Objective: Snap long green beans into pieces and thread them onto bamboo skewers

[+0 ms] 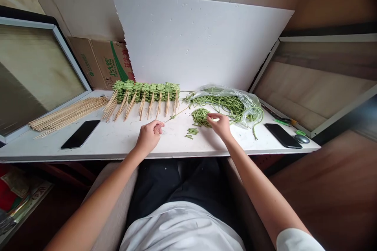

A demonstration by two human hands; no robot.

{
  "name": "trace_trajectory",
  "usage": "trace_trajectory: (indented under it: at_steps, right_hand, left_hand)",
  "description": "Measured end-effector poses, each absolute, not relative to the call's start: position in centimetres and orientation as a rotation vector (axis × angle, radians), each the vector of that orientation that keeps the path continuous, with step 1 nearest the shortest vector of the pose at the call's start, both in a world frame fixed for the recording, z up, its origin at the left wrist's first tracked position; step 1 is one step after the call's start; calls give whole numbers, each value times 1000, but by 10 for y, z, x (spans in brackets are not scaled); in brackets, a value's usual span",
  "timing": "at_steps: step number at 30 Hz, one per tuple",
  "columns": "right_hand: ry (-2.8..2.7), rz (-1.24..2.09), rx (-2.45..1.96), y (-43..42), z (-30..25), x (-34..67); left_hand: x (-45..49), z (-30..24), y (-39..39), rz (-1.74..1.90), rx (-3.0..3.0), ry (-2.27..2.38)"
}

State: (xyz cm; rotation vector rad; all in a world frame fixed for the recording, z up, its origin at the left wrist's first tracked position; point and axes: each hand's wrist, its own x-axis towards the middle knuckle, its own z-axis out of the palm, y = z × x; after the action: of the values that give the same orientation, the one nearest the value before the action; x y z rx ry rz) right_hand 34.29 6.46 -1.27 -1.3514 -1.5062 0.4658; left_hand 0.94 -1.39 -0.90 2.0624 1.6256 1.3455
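My left hand (150, 136) is closed around a thin wooden skewer (182, 111) that slants up to the right. A short piece of green bean (172, 117) is threaded on it not far from my fingers. My right hand (219, 124) is at the right side of a pile of cut green bean pieces (200, 117), its thumb and fingertips drawn together. Whatever those fingertips hold is too small or hidden to make out. Several loose cut pieces (193, 131) lie on the white table in front of the pile.
Stacked skewered beans (147, 91) stand at the back left, sticks toward me. Bare skewers (70, 111) and a phone (81, 134) lie further left. Long beans (226, 104) in a plastic bag sit behind the pile. Another phone (282, 135) is at right. A white board (200, 43) stands behind.
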Motion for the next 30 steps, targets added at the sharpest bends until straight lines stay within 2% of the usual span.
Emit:
trace_trajectory:
  at_steps: [6,15,21,30]
  right_hand:
    - [-1598,268,-1679,98,-11,384]
    - [-1767,322,-1646,132,6,371]
    - [-1792,294,-1600,109,18,368]
    - [-2070,611,-1249,48,7,332]
  left_hand:
    - [5,-20,-8,1281,2113,1671]
    - [2,-29,-4,1250,2121,1715]
    - [0,-32,-3,1234,2141,1698]
    - [-4,-37,1,1255,2112,1727]
